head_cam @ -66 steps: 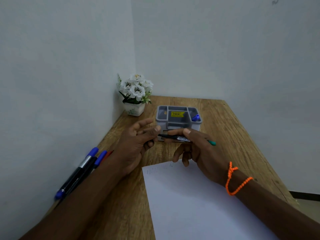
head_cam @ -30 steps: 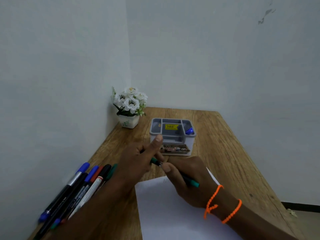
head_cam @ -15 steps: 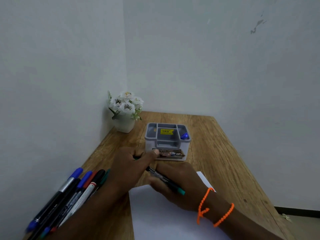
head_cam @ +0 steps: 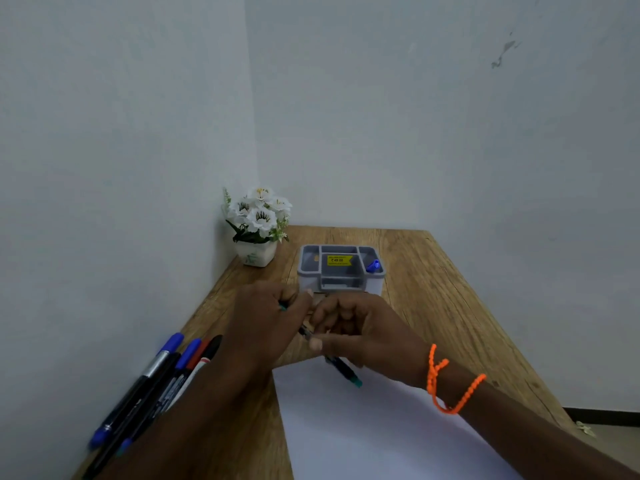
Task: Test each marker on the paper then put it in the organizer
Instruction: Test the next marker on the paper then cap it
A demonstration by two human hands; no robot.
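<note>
My right hand [head_cam: 363,330] grips a black marker with a green end [head_cam: 343,370], held slanted just above the top edge of the white paper [head_cam: 363,431]. My left hand [head_cam: 266,320] pinches the marker's far end, where a bit of green cap [head_cam: 282,307] shows between the fingers. I cannot tell whether the cap is on or off. The grey organizer [head_cam: 341,287] stands just behind both hands, with a blue marker [head_cam: 373,265] in its right compartment. Several more markers [head_cam: 166,375] lie at the table's left edge, partly hidden by my left forearm.
A white pot of white flowers [head_cam: 258,230] stands in the back left corner against the walls. The wooden table [head_cam: 433,299] extends to the right of the organizer. An orange bead bracelet [head_cam: 446,386] is on my right wrist.
Both hands came down from in front of the organizer to the paper's top edge. The marker turned from level to slanted, and my left hand closed on its far end.
</note>
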